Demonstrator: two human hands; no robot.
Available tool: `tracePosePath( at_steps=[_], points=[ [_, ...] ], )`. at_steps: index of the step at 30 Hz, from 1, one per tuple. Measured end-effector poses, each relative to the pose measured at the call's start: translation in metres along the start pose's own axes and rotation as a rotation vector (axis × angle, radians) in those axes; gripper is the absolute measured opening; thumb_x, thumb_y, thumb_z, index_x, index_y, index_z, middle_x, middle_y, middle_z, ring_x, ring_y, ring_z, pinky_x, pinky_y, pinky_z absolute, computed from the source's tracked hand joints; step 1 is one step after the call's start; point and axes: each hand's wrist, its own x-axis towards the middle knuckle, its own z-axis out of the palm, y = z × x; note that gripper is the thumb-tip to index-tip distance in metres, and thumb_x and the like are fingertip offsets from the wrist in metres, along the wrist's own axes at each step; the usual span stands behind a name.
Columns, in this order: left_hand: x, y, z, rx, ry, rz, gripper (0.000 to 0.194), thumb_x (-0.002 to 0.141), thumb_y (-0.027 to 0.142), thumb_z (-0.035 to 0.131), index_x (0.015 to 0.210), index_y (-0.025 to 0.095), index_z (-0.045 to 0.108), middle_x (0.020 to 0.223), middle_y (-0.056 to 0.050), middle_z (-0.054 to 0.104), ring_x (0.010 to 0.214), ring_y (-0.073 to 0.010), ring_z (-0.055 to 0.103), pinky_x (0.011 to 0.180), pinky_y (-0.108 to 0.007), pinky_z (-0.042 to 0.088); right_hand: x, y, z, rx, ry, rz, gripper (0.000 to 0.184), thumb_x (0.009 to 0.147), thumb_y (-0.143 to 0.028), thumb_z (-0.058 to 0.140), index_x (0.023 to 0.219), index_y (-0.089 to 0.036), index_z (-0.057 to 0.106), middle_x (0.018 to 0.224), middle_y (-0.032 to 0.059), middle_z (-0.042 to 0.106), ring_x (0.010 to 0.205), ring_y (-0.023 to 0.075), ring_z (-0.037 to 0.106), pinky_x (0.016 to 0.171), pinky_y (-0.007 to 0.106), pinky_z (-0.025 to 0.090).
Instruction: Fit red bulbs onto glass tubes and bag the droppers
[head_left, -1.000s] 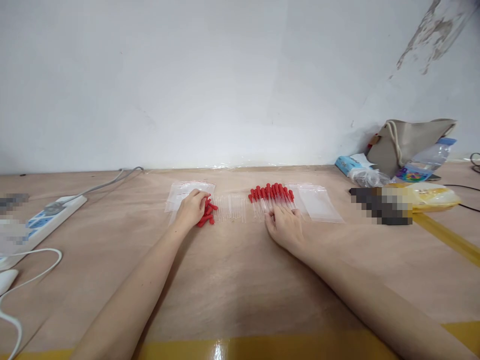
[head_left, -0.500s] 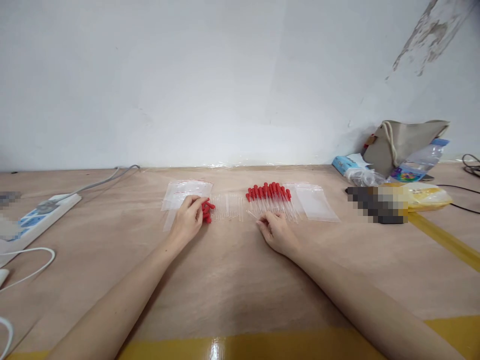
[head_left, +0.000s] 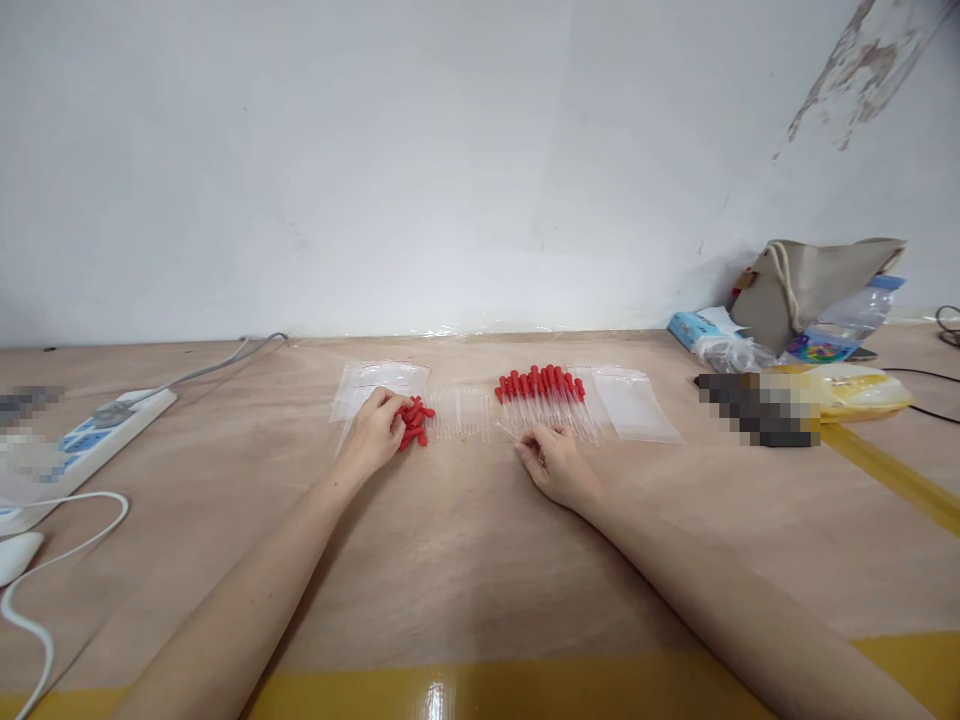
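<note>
My left hand (head_left: 377, 430) is at the pile of red rubber dropper bulbs (head_left: 415, 425), its fingers bent in a pinch on one at the pile's left side; the fingertips are partly hidden. Between the hands lies a row of clear glass dropper tubes (head_left: 461, 415) without bulbs. My right hand (head_left: 555, 462) is closed on one thin glass tube (head_left: 505, 431), whose free end points left towards the row. Just behind that hand lie several droppers (head_left: 541, 385) with red bulbs on, side by side, their bulbs towards the wall.
Clear zip bags lie on both sides, a left stack (head_left: 375, 380) and a right one (head_left: 637, 405). A power strip (head_left: 124, 430) with cables is at far left. To the right are a tissue pack (head_left: 694, 328), a canvas bag (head_left: 825, 285), a plastic bottle (head_left: 855, 325) and a yellow packet (head_left: 862, 393).
The left fingers have drawn slightly back towards the near left of the bulb pile, and more bulbs show. My right hand keeps its glass tube in nearly the same place. The view has shifted slightly.
</note>
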Motion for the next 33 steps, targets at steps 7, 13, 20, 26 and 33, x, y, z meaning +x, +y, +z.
tracePosePath(
  at_steps=[7,13,20,26,33],
  points=[
    [-0.009,0.026,0.012,-0.372,0.051,-0.163,0.03,0.082,0.022,0.04,0.103,0.017,0.061,0.1,-0.007,0.059,0.081,-0.016,0.061,0.075,-0.031,0.051,0.0,0.005,0.002,0.019,0.108,-0.071,0.019,0.086,-0.022,0.04,0.102,-0.017,0.051,0.081,0.0046,0.064,0.074,0.0152,0.057,0.079,0.033,0.032],
    [-0.041,0.053,0.044,-0.754,-0.225,-0.256,0.03,0.083,0.028,0.045,0.107,0.015,0.057,0.101,-0.008,0.064,0.084,-0.0178,0.063,0.079,-0.034,0.051,-0.002,-0.006,-0.004,-0.061,0.063,-0.204,0.022,0.087,-0.021,0.041,0.099,-0.02,0.06,0.088,0.0049,0.065,0.078,0.0135,0.056,0.081,0.033,0.028],
    [-0.043,0.052,0.039,-0.663,-0.217,-0.135,0.027,0.084,0.027,0.046,0.105,0.018,0.059,0.105,-0.006,0.064,0.098,-0.0191,0.059,0.089,-0.035,0.045,-0.004,-0.012,-0.004,-0.075,0.06,-0.2,0.023,0.087,-0.021,0.041,0.098,-0.019,0.061,0.083,0.0042,0.065,0.073,0.0119,0.055,0.081,0.032,0.027],
    [-0.044,0.053,0.04,-0.67,-0.224,-0.13,0.027,0.084,0.028,0.047,0.106,0.018,0.059,0.103,-0.006,0.064,0.092,-0.0178,0.061,0.083,-0.032,0.048,-0.003,-0.012,-0.003,-0.06,0.034,-0.248,0.022,0.087,-0.021,0.042,0.099,-0.019,0.061,0.084,0.0037,0.065,0.074,0.0118,0.056,0.08,0.032,0.028],
    [-0.044,0.055,0.038,-0.546,-0.217,-0.133,0.023,0.078,0.033,0.057,0.092,0.017,0.065,0.079,-0.004,0.067,0.068,-0.0149,0.06,0.062,-0.026,0.048,-0.004,-0.01,-0.001,0.022,0.009,-0.322,0.024,0.087,-0.019,0.043,0.104,-0.02,0.06,0.086,0.004,0.065,0.075,0.0114,0.055,0.077,0.032,0.028]
  ],
)
